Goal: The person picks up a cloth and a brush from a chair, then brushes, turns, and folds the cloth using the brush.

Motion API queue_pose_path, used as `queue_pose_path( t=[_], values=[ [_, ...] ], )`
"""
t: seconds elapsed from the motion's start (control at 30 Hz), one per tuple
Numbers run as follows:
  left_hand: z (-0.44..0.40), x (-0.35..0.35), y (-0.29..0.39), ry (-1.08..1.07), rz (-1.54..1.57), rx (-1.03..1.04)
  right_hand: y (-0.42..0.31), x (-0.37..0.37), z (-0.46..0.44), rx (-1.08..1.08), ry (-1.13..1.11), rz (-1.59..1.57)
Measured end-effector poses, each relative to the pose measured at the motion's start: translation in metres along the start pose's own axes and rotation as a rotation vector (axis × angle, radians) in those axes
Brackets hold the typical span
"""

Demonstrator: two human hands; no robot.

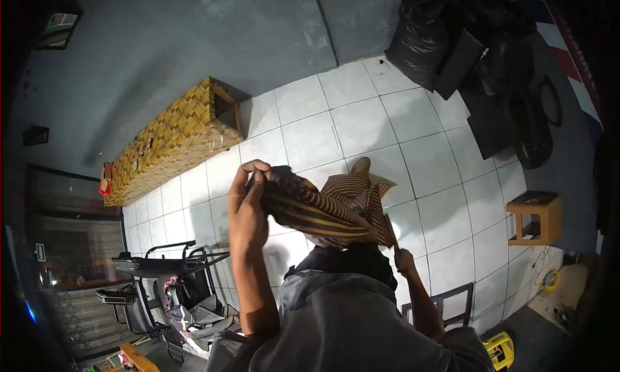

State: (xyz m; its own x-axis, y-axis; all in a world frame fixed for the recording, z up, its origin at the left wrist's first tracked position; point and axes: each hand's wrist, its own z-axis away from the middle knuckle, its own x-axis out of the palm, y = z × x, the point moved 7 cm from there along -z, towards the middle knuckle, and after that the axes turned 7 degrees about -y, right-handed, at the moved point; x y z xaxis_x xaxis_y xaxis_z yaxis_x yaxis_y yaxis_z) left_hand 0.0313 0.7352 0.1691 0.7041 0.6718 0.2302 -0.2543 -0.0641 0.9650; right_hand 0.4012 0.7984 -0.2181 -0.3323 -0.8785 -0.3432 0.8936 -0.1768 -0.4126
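Note:
My left hand (248, 207) is raised, thumb and fingers pinched on the edge of a brown, black and tan striped cloth (323, 214). The cloth stretches from that hand across the front of my lap, and its right part lies bunched in folds. Beyond the folds a tan foot or shoe tip (361, 165) sticks out over the tiles. My right hand (405, 262) is low on the right, closed round the lower end of a slim brown stick-like thing (391, 233). Its upper end is by the cloth's right edge; its exact kind is unclear.
A long patterned yellow-brown cabinet (174, 136) stands along the wall. Black bags (420, 42) are piled at the upper right, with a small wooden stool (534, 218) below them. Black-framed chairs (187, 288) stand at the left on the white tiled floor (361, 123).

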Motion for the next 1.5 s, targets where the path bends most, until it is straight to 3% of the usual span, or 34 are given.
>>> queue_pose_path(
  t=[0.03,0.07,0.13,0.17,0.27,0.33,0.43,0.47,0.53,0.6,0.67,0.7,0.73,0.8,0.87,0.93,1.0,1.03,1.07,1.1,1.13,1.2,1.23,1.27,1.33,1.37,1.4,1.47,1.5],
  values=[
    [-0.003,0.003,-0.012,0.056,0.080,-0.048,-0.011,0.001,-0.011,-0.305,0.181,0.015],
    [-0.006,0.005,-0.023,0.111,0.157,-0.097,-0.037,-0.007,0.001,-0.358,0.189,-0.440],
    [-0.011,0.011,-0.026,0.040,0.119,-0.096,-0.141,-0.037,0.063,-0.508,0.069,-0.731],
    [-0.013,0.022,-0.017,-0.026,0.116,-0.036,-0.188,-0.044,0.094,-0.597,-0.160,-0.965],
    [-0.007,0.050,0.013,-0.079,0.093,0.047,-0.269,-0.057,0.143,-1.018,-0.247,-1.037],
    [-0.003,0.072,0.039,-0.293,-0.245,0.297,-0.290,-0.044,0.144,-0.996,-0.410,-0.946],
    [0.003,0.064,0.068,-0.275,-0.194,0.475,-0.287,-0.022,0.111,-1.138,-0.032,-0.185],
    [0.007,0.051,0.076,-0.246,-0.135,0.519,-0.269,-0.012,0.089,-0.920,0.004,0.026],
    [0.035,0.018,0.097,0.321,0.015,0.596,-0.204,0.001,0.043,-0.535,0.019,0.312],
    [0.039,-0.002,0.116,-0.069,0.181,0.756,-0.076,0.032,-0.043,-0.229,-0.080,0.527],
    [0.042,-0.001,0.118,-0.105,0.196,0.750,-0.011,0.031,-0.054,-0.220,-0.050,0.606],
    [0.034,-0.003,0.107,0.040,0.027,0.578,0.011,0.037,-0.065,-0.249,-0.062,0.707],
    [0.029,-0.007,0.093,0.180,-0.136,0.393,0.014,0.031,-0.056,-0.129,-0.151,0.673],
    [0.014,0.004,0.072,0.064,-0.673,0.314,-0.012,0.027,-0.041,-0.513,0.007,0.898],
    [0.004,0.016,0.044,-0.112,-0.775,0.233,-0.027,0.023,-0.062,-0.670,0.151,0.658],
    [0.002,0.032,0.033,-0.157,-0.618,0.143,-0.128,-0.015,0.005,-0.533,0.033,-0.309],
    [0.001,0.047,0.038,-0.282,-0.656,0.313,-0.219,-0.041,0.094,-0.520,-0.054,-0.571],
    [0.002,0.048,0.039,-0.289,-0.659,0.312,-0.249,-0.042,0.108,-0.730,-0.083,-0.630],
    [0.003,0.047,0.042,-0.330,-0.484,0.312,-0.269,-0.045,0.120,-0.944,-0.112,-0.684],
    [0.004,0.047,0.044,-0.369,-0.308,0.312,-0.275,-0.035,0.122,-0.923,-0.352,-0.808],
    [0.004,0.043,0.045,-0.338,-0.117,0.308,-0.278,-0.037,0.124,-0.929,-0.349,-0.810],
    [0.003,0.043,0.051,-0.331,0.354,0.251,-0.286,-0.023,0.133,-0.897,-0.616,-0.730],
    [-0.001,0.037,0.056,-0.269,0.370,0.257,-0.275,-0.015,0.117,-0.941,-0.507,-0.502],
    [-0.002,0.033,0.061,-0.263,0.370,0.267,-0.257,-0.003,0.096,-0.946,-0.513,-0.492],
    [-0.001,0.024,0.072,-0.212,0.594,0.268,-0.214,0.006,0.055,-1.025,0.043,0.091],
    [0.004,0.018,0.076,-0.052,0.626,0.228,-0.166,0.027,0.008,-0.611,-0.081,0.387],
    [0.002,0.016,0.081,-0.219,0.774,0.295,-0.109,0.034,-0.018,-0.176,-0.199,0.658],
    [0.002,0.007,0.083,-0.137,0.750,0.317,-0.063,0.011,-0.010,-0.045,-0.012,0.603],
    [0.001,0.003,0.081,-0.134,0.749,0.316,-0.042,0.013,-0.016,-0.075,-0.049,0.653]
  ],
)
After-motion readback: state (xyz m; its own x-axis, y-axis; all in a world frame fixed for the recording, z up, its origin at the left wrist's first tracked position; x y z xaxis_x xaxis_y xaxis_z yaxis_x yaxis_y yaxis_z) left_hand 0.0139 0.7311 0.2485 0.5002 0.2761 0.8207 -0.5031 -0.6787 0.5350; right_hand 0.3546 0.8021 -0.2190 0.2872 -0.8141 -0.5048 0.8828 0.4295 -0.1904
